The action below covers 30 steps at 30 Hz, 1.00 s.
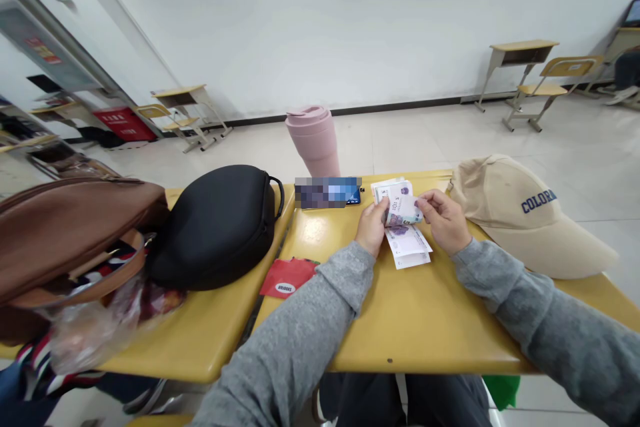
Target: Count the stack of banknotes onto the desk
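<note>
A small stack of banknotes [406,240] is held over the yellow desk in front of me. My left hand [373,227] is closed round the stack's left side, with the thumb on top. At the right, my right hand [443,219] pinches the edge of one note, which bends up from the others. The lower ends of the notes fan out toward me. Just beyond my left hand lies a phone [353,192], partly blurred out. A red packet [289,277] lies by my left sleeve. Close to my right hand rests a beige cap [505,203] with dark lettering.
A pink tumbler [313,140] stands at the desk's far edge. On the left desk [200,327] are a black rounded case [215,227], a brown bag [75,233] and a clear plastic bag [95,333]. Other desks and chairs [555,83] stand near the white wall.
</note>
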{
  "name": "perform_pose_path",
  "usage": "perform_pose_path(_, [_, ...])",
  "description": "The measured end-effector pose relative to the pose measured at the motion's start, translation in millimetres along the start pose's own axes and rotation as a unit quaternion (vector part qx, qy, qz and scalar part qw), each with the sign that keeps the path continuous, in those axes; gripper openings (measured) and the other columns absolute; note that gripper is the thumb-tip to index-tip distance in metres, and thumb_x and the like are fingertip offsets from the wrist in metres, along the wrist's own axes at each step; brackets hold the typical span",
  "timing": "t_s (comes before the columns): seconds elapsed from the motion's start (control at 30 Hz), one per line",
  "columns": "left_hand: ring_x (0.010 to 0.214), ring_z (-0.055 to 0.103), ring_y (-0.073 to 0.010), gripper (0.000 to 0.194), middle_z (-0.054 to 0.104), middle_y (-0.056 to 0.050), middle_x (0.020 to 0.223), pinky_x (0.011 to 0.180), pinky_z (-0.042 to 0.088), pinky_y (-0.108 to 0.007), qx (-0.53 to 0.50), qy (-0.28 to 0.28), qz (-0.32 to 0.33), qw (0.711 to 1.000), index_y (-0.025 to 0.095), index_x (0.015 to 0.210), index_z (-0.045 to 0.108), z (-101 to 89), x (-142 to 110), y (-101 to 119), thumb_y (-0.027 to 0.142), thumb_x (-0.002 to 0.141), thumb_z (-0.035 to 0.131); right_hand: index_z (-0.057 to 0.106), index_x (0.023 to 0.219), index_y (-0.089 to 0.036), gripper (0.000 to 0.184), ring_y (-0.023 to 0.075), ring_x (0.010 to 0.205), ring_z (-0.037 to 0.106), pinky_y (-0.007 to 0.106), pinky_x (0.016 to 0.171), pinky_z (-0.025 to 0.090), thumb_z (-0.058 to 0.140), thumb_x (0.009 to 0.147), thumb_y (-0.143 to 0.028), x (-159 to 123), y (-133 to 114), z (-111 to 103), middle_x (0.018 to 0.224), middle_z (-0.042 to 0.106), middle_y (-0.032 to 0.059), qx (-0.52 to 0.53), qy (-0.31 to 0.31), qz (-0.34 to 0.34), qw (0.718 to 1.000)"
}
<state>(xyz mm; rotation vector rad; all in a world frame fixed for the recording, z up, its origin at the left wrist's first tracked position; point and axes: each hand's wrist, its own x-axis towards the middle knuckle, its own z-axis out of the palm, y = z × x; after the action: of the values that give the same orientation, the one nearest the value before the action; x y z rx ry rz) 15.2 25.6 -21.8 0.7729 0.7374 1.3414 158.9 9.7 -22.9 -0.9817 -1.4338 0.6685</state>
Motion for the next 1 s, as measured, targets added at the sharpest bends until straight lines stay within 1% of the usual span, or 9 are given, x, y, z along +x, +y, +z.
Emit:
perform_pose_path(0.1, [0.081,0.067,-0.0228,0.036,0.071,-0.009,0.078,0.084,0.048,-0.037,-0.002,0.006,-0.001,1.0,0.01,0.084,0.066,0.7,-0.7,0.3,0.04,0.065,0.072,0.055,0.075,-0.018,0.021,0.0098,0.053,0.041,0.024,0.05,0.034,0.052,0.083,-0.037,-0.2,-2.0,-0.8,0.061,0.049,-0.0025,-0.015,-0.003,-0.002,1.0])
perform_pose_path(0.2, [0.08,0.067,-0.0224,0.035,0.071,-0.008,0.077,0.083,0.048,-0.036,0.0,-0.001,0.004,1.0,0.011,0.083,0.066,0.8,-1.2,0.3,0.04,0.065,0.072,0.055,0.074,-0.019,0.023,0.0102,0.053,0.041,0.024,0.05,0.034,0.052,0.083,-0.039,-0.4,-1.4,-1.5,0.062,0.05,-0.0022,-0.022,-0.011,0.001,1.0])
perform_pose_path(0.4, [0.086,0.066,-0.0239,0.036,0.071,-0.007,0.075,0.083,0.048,-0.036,0.007,-0.003,-0.004,1.0,0.012,0.084,0.065,0.3,-0.8,0.1,0.041,0.064,0.072,0.055,0.071,-0.019,0.026,0.0102,0.053,0.04,0.025,0.05,0.033,0.052,0.083,-0.042,-2.4,-2.7,-1.6,0.059,0.048,-0.0023,-0.023,-0.025,0.011,0.999])
perform_pose_path(0.53, [0.086,0.066,-0.0241,0.035,0.07,-0.007,0.074,0.082,0.048,-0.037,0.012,-0.004,-0.008,1.0,0.012,0.085,0.064,-0.1,-1.3,0.3,0.041,0.066,0.07,0.055,0.071,-0.018,0.026,0.0099,0.053,0.04,0.025,0.05,0.033,0.053,0.083,-0.041,-5.0,-7.1,-0.9,0.059,0.048,-0.0021,-0.018,-0.038,0.019,0.999])
perform_pose_path(0.67, [0.08,0.067,-0.0231,0.035,0.069,-0.006,0.071,0.079,0.049,-0.035,0.018,-0.005,-0.009,1.0,0.012,0.081,0.064,0.4,-3.4,1.9,0.042,0.066,0.07,0.055,0.072,-0.018,0.026,0.0094,0.052,0.038,0.024,0.05,0.032,0.053,0.083,-0.042,-8.5,-9.6,1.3,0.06,0.048,-0.0022,-0.005,-0.05,0.029,0.998])
perform_pose_path(0.8, [0.068,0.066,-0.0192,0.038,0.069,-0.005,0.07,0.07,0.049,-0.032,0.015,-0.011,-0.009,1.0,0.011,0.084,0.063,0.8,-4.5,3.0,0.043,0.064,0.071,0.054,0.071,-0.018,0.028,0.0089,0.051,0.037,0.024,0.049,0.031,0.054,0.083,-0.043,-11.1,-8.6,3.3,0.059,0.046,-0.0028,0.007,-0.066,0.035,0.997])
perform_pose_path(0.9, [0.064,0.064,-0.0167,0.037,0.068,-0.004,0.069,0.064,0.047,-0.028,0.017,-0.012,-0.007,1.0,0.012,0.082,0.063,0.8,-4.5,3.2,0.043,0.064,0.071,0.053,0.07,-0.018,0.029,0.0091,0.051,0.037,0.024,0.048,0.031,0.053,0.083,-0.045,-11.5,-7.7,3.3,0.058,0.045,-0.003,0.005,-0.067,0.036,0.997])
perform_pose_path(1.0, [0.062,0.063,-0.0159,0.036,0.068,-0.004,0.069,0.062,0.047,-0.027,0.019,-0.01,-0.004,1.0,0.012,0.081,0.062,1.2,-4.9,3.5,0.043,0.065,0.07,0.051,0.067,-0.019,0.032,0.009,0.05,0.036,0.024,0.048,0.03,0.053,0.083,-0.046,-11.4,-8.5,2.4,0.056,0.043,-0.0035,0.006,-0.066,0.037,0.997])
